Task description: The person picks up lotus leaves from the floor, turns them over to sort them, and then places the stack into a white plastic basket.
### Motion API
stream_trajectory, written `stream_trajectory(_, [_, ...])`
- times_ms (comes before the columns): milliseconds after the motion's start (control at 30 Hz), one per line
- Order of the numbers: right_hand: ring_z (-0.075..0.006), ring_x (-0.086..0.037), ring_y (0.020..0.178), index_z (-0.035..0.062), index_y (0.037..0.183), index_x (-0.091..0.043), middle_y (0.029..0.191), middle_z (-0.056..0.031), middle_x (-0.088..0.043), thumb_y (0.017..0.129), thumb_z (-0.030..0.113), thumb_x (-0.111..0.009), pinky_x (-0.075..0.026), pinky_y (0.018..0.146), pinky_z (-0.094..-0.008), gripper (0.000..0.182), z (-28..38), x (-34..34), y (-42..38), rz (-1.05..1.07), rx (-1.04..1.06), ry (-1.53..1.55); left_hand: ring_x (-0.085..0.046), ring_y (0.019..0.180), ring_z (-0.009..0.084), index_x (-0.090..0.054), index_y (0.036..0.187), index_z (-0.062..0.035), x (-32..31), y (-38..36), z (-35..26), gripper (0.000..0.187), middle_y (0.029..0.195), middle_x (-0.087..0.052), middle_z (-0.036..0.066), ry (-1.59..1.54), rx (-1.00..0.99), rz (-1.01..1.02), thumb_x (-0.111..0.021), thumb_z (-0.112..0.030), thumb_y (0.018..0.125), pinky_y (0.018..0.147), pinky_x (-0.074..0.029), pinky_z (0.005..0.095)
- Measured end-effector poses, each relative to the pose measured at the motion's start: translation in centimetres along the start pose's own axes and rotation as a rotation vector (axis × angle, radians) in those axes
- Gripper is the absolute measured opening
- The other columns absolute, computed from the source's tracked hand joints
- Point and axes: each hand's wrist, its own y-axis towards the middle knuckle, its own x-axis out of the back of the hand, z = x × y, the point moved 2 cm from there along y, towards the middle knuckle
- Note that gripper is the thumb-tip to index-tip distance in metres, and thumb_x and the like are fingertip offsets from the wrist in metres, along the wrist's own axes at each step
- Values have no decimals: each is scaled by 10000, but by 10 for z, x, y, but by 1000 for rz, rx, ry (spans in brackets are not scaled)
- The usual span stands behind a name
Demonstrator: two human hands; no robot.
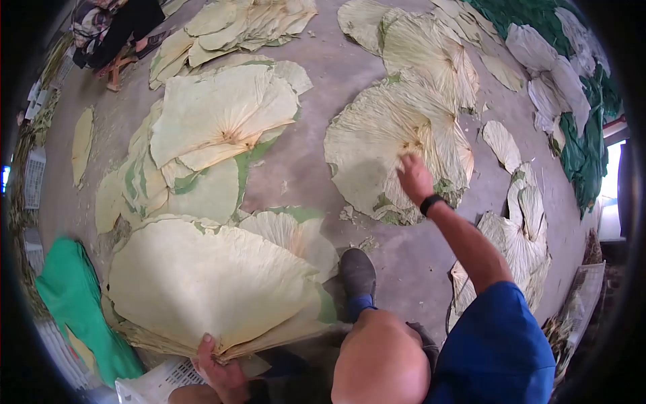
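Pale green and cream, a stack of large, flat dried leaves (208, 283) lies at the lower left, its near edge gripped by the left hand (222, 374), thumb on top. The right hand (415, 180), a black band (431, 202) at its wrist, is at the middle of a wrinkled leaf pile (367, 151) on the grey floor (282, 175); it is blurred, so I cannot tell whether its fingers are open or closed, though they seem to be at the leaf surface. A green cloth (84, 303) lies left of the stack, and a dark shoe (357, 273) stands between the two piles
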Motion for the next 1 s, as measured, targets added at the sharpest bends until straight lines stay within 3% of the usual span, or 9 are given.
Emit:
stream_trajectory(67, [-336,-551,1165,107,1280,-588,1261,-125,-575,822,144,-693,-474,941,-459,471,-20,1,34,-32,15,-102,-610,988,228,-537,1233,28,-16,-2,-20,434,1086,-596,120,593,-539,151,-670,-59,830,913,-541,404])
stream_trajectory(133, [-333,-551,1162,108,1298,-573,1260,-129,-572,813,144,-695,-465,942,-462,501,-26,-8,47,37,-23,-162,-610,985,236,-559,1193,46,-41,7,-40,388,1066,-599,125,-563,455,-82,-672,-72,840,900,-531,406])
stream_trajectory(267, [-335,-551,1149,115,1348,-527,1239,-138,-571,792,150,-693,-448,930,-482,581,-43,-42,60,115,-67,-290,-610,988,235,-576,1163,59,-26,12,-22,351,1055,-609,127,-559,496,-73,-669,-73,851,871,-525,388])
stream_trajectory(367, [-332,-577,1090,115,1293,-578,1145,-133,-606,793,143,-690,-473,885,-480,513,-43,-44,53,57,-58,-340,-610,995,236,-577,1159,61,0,11,-11,349,1042,-614,121,-371,395,-197,-679,-83,857,846,-521,362])
stream_trajectory(433, [-333,-604,1010,98,1178,-639,1058,-142,-624,804,102,-674,-497,839,-456,376,-38,-38,56,-45,-67,-235,-608,1000,248,-580,1167,56,17,14,-9,348,1029,-609,129,442,-297,-133,-691,-86,869,845,-522,346])
stream_trajectory(500, [-333,-614,992,99,1128,-656,1056,-148,-623,812,79,-666,-505,838,-454,317,-17,-30,51,-108,19,-55,-614,1016,284,-570,1234,49,39,23,-7,385,1053,-604,171,-271,190,-319,-681,-44,877,855,-518,364])
stream_trajectory(600, [-334,-618,983,78,1013,-681,1051,-144,-628,805,-26,-651,-517,822,-423,235,74,19,30,-239,303,394,-639,1048,351,-550,1324,37,49,14,-37,490,1131,-645,238,907,-555,-230,-680,-77,866,897,-522,401])
stream_trajectory(933, [-352,-608,1099,100,1305,-584,1144,-132,-638,900,198,-621,-496,971,-439,418,251,-79,-188,596,956,827,-632,1102,405,-579,1315,40,51,8,-59,476,1193,-655,259,869,-491,-432,-658,-51,855,961,-498,472])
stream_trajectory(1000, [-349,-617,1083,99,1304,-588,1134,-132,-646,912,210,-617,-500,966,-447,409,222,-74,-187,673,829,783,-637,1086,386,-586,1279,77,47,12,-52,446,1194,-650,252,134,-204,-559,-671,-49,859,948,-517,448])
